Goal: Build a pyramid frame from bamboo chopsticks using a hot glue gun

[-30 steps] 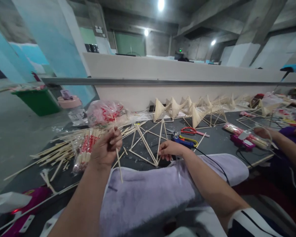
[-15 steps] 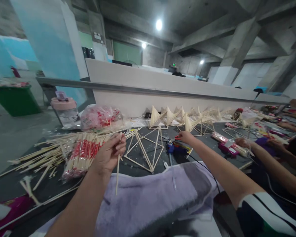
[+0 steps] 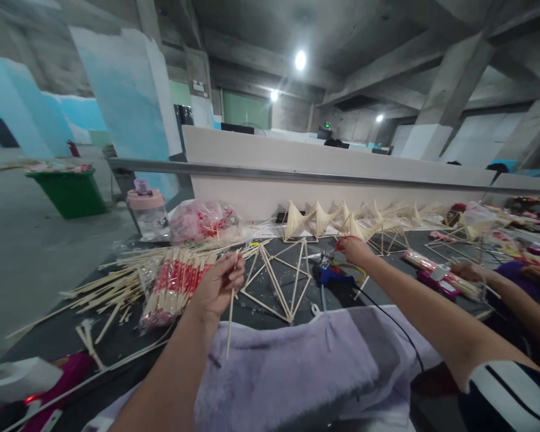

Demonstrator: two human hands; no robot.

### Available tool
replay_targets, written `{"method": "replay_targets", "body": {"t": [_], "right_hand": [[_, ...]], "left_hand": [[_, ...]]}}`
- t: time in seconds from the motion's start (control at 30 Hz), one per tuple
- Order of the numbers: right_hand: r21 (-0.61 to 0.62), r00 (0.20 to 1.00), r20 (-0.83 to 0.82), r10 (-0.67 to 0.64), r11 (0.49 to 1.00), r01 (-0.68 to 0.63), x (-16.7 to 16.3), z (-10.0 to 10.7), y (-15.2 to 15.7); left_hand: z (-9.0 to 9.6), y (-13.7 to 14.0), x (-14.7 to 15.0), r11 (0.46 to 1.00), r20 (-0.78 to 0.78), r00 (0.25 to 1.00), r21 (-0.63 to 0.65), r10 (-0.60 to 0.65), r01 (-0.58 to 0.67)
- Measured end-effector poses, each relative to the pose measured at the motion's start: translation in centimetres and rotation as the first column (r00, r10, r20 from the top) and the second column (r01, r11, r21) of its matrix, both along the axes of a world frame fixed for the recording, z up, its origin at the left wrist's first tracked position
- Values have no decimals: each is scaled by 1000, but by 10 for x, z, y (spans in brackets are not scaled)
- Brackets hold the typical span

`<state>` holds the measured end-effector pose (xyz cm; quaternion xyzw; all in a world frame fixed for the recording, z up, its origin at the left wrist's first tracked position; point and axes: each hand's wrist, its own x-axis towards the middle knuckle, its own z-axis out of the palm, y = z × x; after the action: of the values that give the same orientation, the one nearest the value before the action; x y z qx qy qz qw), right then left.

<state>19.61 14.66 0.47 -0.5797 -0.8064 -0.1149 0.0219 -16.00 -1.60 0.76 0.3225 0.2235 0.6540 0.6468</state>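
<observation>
My left hand [image 3: 222, 281] is closed, pinching a thin wooden stick [image 3: 230, 324] that hangs almost upright over the purple cloth. Just right of it, a frame of glued wooden sticks [image 3: 276, 282] lies on the dark table. Further right, my right hand [image 3: 356, 249] has its fingers round the red handle [image 3: 341, 243] of a tool; its kind is partly hidden. Close below that hand rests a blue glue gun [image 3: 335, 275] with a black cord.
Wrapped bundles of sticks [image 3: 175, 282], loose sticks [image 3: 112, 288] and a pink-lidded bottle [image 3: 147, 213] stand left. Finished-looking stick models [image 3: 324, 221] line the back by a white partition [image 3: 270, 192]. Co-workers' hands [image 3: 470, 273] are at right. A purple cloth [image 3: 306, 366] covers my lap.
The view has shifted left, so things appear further right. My right hand has drawn slightly closer over the red handle. My left hand still holds the stick.
</observation>
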Motion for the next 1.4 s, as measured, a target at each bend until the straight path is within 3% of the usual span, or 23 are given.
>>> {"method": "replay_targets", "body": {"t": [0.13, 0.27, 0.37, 0.5, 0.63, 0.8, 0.87, 0.97, 1.03, 1.1, 1.13, 1.17, 1.2, 1.3, 1.33, 1.4], "right_hand": [[201, 996, -5, -87, 976, 87, 24, 22, 0], [373, 986, -29, -166, 913, 165, 52, 39, -10], [485, 992, 32, -126, 869, 94, 62, 43, -17], [429, 961, 265, 75, 884, -187, 57, 45, -16], [363, 925, 339, 172, 883, -297, 48, 54, -2], [298, 841, 443, 309, 834, -464, 37, 71, 12], [327, 890, 369, 267, 859, -393, 34, 77, 14], [392, 988, 118, 100, 909, -139, 36, 87, 16], [419, 1000, 1, 12, 908, -11, 42, 94, 16], [397, 974, -224, -22, 911, 112, 47, 96, 13], [346, 918, -395, -27, 922, 176, 48, 95, 9], [260, 809, -587, -26, 940, 219, 48, 91, 4], [202, 734, -678, -26, 954, 220, 47, 86, -4], [93, 608, -793, -15, 985, 145, 37, 59, -38], [-19, 423, -906, -22, 1000, 12, 32, 49, -53], [-148, 88, -988, -130, 960, -237, 20, 31, -85]], "left_hand": [[2, -2, 2, 1000, -17, 1000, 18, -10, 10], [3, -2, 5, 999, -42, 999, 27, -19, 20], [1, 0, 7, 999, -66, 998, 31, -18, 20], [-3, 2, 12, 999, -137, 990, 14, -29, 31], [-5, 3, 16, 999, -188, 982, -3, -35, 35], [-4, 3, 18, 999, -215, 976, -25, -43, 38], [-4, 3, 17, 999, -226, 973, -28, -51, 46], [-4, 2, 15, 998, -234, 970, -13, -61, 59], [-4, 2, 15, 998, -228, 972, -5, -60, 61], [-3, 1, 16, 998, -216, 975, -3, -60, 61], [-3, 1, 17, 998, -209, 976, -2, -63, 64], [-2, -1, 18, 998, -201, 977, -2, -69, 70], [-1, -2, 20, 997, -195, 978, -2, -78, 79], [2, -6, 25, 995, -186, 977, -11, -100, 99], [3, -7, 27, 995, -186, 977, -16, -102, 100], [4, -10, 30, 995, -189, 977, -24, -100, 98]]}}
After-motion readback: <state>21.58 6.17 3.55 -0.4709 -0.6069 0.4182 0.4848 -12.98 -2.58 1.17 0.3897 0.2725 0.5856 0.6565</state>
